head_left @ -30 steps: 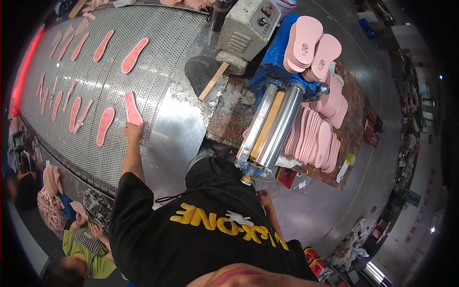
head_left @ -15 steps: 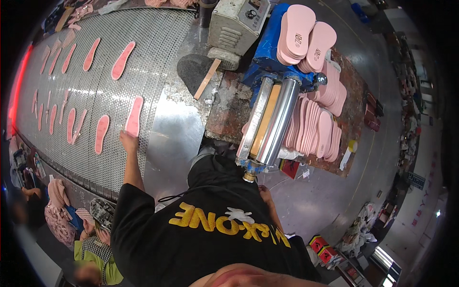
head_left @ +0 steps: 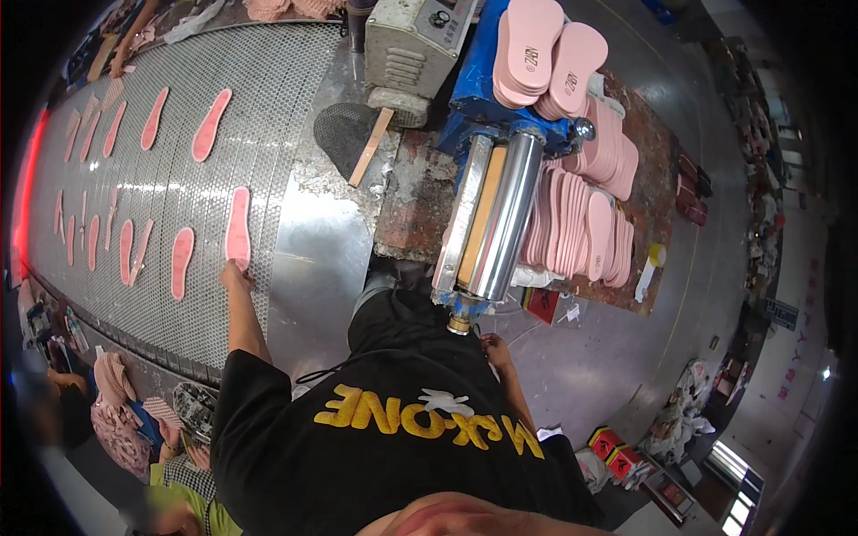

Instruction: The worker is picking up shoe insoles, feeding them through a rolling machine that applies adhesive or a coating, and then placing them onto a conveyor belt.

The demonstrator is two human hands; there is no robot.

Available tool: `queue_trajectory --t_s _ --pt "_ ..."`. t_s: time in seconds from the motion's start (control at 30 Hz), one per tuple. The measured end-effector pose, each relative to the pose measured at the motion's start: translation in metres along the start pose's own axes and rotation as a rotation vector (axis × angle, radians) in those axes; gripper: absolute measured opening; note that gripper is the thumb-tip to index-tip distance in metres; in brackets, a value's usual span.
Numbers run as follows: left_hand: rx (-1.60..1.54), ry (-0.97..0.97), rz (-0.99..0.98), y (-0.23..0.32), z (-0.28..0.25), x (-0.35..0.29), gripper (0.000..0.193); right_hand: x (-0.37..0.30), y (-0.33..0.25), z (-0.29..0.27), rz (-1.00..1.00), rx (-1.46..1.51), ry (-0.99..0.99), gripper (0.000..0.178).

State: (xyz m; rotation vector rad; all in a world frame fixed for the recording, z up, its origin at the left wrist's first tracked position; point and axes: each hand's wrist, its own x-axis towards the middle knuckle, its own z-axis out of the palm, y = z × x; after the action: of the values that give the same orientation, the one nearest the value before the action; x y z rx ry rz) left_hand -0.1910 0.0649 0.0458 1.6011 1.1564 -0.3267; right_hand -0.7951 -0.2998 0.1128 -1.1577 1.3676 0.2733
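A pink insole (head_left: pixel 238 223) lies lengthwise on the metal mesh belt (head_left: pixel 295 67) at the left, close to the belt's near side edge. My left hand (head_left: pixel 236 275) is at its lower end, fingers closed on the tip. More pink insoles, among them one (head_left: pixel 182 263) to the left and one (head_left: pixel 212 125) farther up, are spread over the mesh in two rough rows. My right hand (head_left: pixel 497 351) hangs low by my side, just below the end of the roller machine (head_left: pixel 509 219). Its fingers are small and partly hidden, and nothing shows in them.
Stacks of pink insoles (head_left: pixel 572 223) stand on a worn table right of the rollers, with more (head_left: pixel 534 45) on the blue machine housing. A grey control box (head_left: pixel 407 49) and a dark mesh guard (head_left: pixel 344 138) stand beyond. A person in a green top (head_left: pixel 183 496) sits lower left.
The view has turned slightly. My left fingers have shifted from the side of the insole's lower end onto its tip. My right hand shows more, still low at my side.
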Motion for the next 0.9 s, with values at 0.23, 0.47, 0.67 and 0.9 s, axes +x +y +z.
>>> queue_trajectory --t_s 0.23,0.47,0.67,0.9 --pt "0.095 -0.052 0.178 0.026 0.02 0.028 0.026 -0.004 0.011 0.003 -0.088 -0.018 0.017 0.022" --pt "0.048 -0.206 0.278 0.063 0.072 0.031 0.018 -0.014 0.01 0.014 -0.149 0.021 0.107 0.018" --pt "0.042 -0.364 0.326 0.087 0.136 0.007 0.017 -0.018 0.016 0.022 -0.131 -0.041 0.187 0.018" --pt "0.062 -0.466 0.379 0.11 0.201 -0.004 0.016 -0.033 0.017 0.036 -0.131 0.103 0.201 0.015"
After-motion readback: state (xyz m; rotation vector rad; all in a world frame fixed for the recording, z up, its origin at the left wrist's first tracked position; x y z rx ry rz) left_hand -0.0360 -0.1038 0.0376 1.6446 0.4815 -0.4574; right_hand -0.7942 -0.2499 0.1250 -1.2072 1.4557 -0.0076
